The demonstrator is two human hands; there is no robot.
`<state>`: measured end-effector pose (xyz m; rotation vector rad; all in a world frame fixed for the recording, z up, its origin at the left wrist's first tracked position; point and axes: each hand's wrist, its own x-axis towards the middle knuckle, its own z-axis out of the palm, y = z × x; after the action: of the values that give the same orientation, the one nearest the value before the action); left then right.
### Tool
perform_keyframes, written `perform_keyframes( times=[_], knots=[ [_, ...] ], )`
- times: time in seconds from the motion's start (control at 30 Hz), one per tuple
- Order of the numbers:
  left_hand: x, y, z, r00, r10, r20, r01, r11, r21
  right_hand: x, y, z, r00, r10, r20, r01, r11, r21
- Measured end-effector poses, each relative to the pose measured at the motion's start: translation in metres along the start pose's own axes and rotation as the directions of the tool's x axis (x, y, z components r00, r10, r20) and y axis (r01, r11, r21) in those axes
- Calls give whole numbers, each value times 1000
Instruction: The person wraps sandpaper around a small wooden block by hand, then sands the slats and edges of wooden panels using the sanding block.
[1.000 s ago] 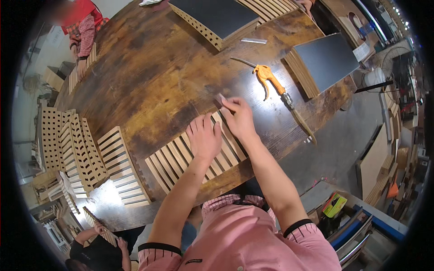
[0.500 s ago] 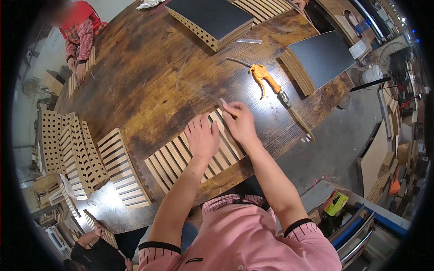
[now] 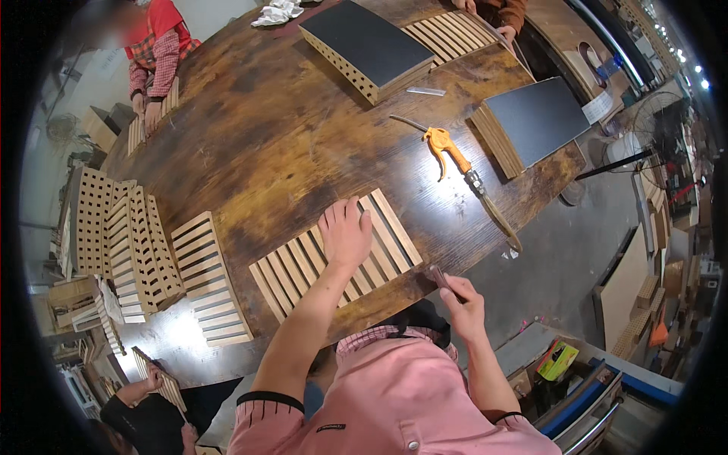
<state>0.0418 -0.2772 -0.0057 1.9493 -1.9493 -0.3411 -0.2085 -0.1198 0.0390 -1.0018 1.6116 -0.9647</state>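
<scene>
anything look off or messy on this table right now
Nothing looks spilled or broken. One untidy spot: a crumpled white cloth or paper near the table's far edge, bunched up loosely. The slatted panel under the left hand shows no obvious damage.

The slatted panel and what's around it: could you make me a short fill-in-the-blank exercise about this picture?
1. The right hand holds a small dark object, while the left hand rests on a slatted panel made of ____.
2. The air gun lying on the table has a body coloured ____.
3. Seen by the wearer, the air gun lies to the ____ of the left hand.

Missing words: wood; orange; right.
</scene>
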Motion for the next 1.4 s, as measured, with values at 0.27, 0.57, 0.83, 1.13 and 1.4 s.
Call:
perform_keyframes(
  times=[0.27,0.57,0.83,1.13,1.4],
  knots=[
    [-67,44,-63,948,147,284,74,762,-644,23,-33,53,915,206,346,-345,845,408],
    [-78,31,-59,886,-7,463,357,646,-675,30,-16,60,946,-66,318,32,993,110],
    [-15,-11,-18,988,19,-156,-38,992,-123,72,-30,80,873,-475,109,461,734,-498],
    [-13,-12,-12,1000,-6,-4,6,1000,-10,101,-30,118,855,-507,107,481,700,-528],
    [-13,-18,-7,997,-8,-80,8,1000,0,81,-21,107,868,-476,144,466,679,-567]
  ],
)
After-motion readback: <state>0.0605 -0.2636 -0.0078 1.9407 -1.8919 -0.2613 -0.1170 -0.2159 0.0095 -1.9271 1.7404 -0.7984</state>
